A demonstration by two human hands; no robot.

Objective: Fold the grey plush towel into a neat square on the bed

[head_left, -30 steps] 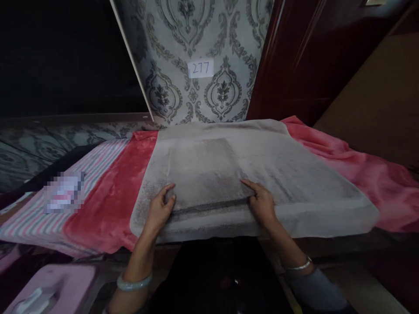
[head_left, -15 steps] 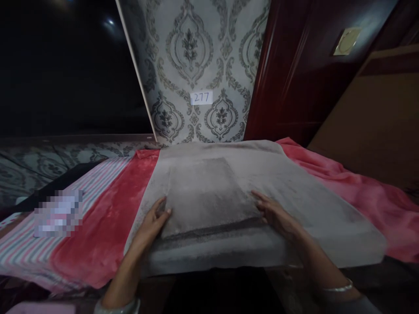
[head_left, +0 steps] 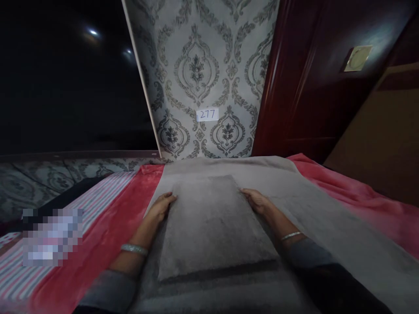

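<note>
A grey, soft-napped folded cloth (head_left: 212, 226) lies in the middle, on a larger grey fleece blanket (head_left: 327, 235). At its left edge, toward the far end, my left hand (head_left: 161, 205) is closed with thumb and fingers pinching the border. Across from it, my right hand (head_left: 257, 200) pinches the right edge in a similar way. The fingertips are partly hidden at the cloth's sides. A dark shadow runs under the cloth's near edge.
Red fabric (head_left: 108, 226) and striped fabric (head_left: 101, 196) spread to the left, with a blurred-out item (head_left: 52, 237) on top. Pink-red fabric (head_left: 353, 196) lies bunched on the right. Behind stand a large dark screen (head_left: 65, 87), a patterned wall (head_left: 196, 56) and a dark red door (head_left: 310, 87).
My hands have moved from beside the cloth's nearer part to farther up its sides, and their fingers have closed on its edges. The view has shifted, and the cloth looks larger.
</note>
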